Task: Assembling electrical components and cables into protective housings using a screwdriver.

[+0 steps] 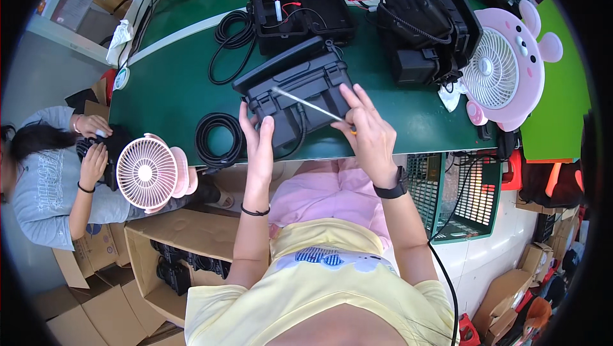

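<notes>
A black plastic case (295, 76) with latches along its front stands tilted at the table's near edge, its lid partly raised. My left hand (258, 145) grips the case by its lower left corner, thumb in front. In my right hand (370, 132) is a screwdriver (311, 103), its long metal shaft crossing the case front and its tip by the left latch. Most of its handle is hidden in my fingers, and my raised fingertips are close to the case's right side. A black cable loops below the case on the right.
Coiled black cables (219, 140) lie left of the case. Behind it sits an opened black case (274, 33) with red wires. Black equipment (421, 20) and a pink fan (495, 65) stand at the right. Another pink fan (147, 172) is at the left, near a co-worker (51, 173).
</notes>
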`<state>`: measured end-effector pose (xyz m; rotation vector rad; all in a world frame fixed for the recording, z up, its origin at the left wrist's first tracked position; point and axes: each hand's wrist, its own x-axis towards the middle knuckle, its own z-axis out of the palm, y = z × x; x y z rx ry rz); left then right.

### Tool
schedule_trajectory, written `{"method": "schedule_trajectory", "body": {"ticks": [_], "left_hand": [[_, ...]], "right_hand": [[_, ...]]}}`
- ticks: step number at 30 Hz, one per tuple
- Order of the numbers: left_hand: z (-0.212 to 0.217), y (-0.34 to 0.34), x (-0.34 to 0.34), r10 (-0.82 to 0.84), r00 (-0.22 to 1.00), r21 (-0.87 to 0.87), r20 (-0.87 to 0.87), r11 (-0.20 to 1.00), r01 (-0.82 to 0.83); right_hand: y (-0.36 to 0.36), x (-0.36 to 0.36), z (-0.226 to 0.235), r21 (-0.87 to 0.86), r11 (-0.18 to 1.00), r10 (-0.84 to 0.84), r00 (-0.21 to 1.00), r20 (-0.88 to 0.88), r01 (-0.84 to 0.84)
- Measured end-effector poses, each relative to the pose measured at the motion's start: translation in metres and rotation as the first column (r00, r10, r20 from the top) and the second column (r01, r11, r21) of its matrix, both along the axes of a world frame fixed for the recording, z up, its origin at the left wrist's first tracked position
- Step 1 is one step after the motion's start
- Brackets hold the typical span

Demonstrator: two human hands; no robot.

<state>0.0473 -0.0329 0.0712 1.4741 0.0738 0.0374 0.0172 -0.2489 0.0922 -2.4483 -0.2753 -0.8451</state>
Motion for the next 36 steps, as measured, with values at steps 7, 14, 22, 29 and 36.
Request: {"method": "schedule_trajectory", "body": {"ticks": [7,14,22,29,36], "left_hand": [[0.038,-0.01,-0.003,-0.082,0.86,0.746,0.503,0.544,-0.385],[0.084,-0.031,0.062,-0.574,0.684,0.882,0.45,0.407,-0.239],[0.068,-0.035,0.078,-0.648,0.661,0.926,0.377,0.248,-0.285],[0.066,-0.021,0.066,-0.188,0.652,0.653,0.734,0.458,-0.603],[0.046,-0.011,0.064,-0.163,0.881,0.717,0.445,0.654,-0.242]], "right_hand": [[-0.02,-0.034,-0.013,0.354,0.906,-0.212,0.972,-0.097,0.233],[-0.025,-0.083,0.018,0.317,0.93,-0.006,0.867,-0.498,0.188],[-0.014,-0.102,0.045,0.203,0.979,0.062,0.914,-0.402,0.023],[0.007,-0.095,0.029,0.09,0.995,0.071,0.908,-0.412,-0.037],[0.018,-0.091,0.033,-0.007,0.999,0.047,0.924,-0.38,-0.054]]}}
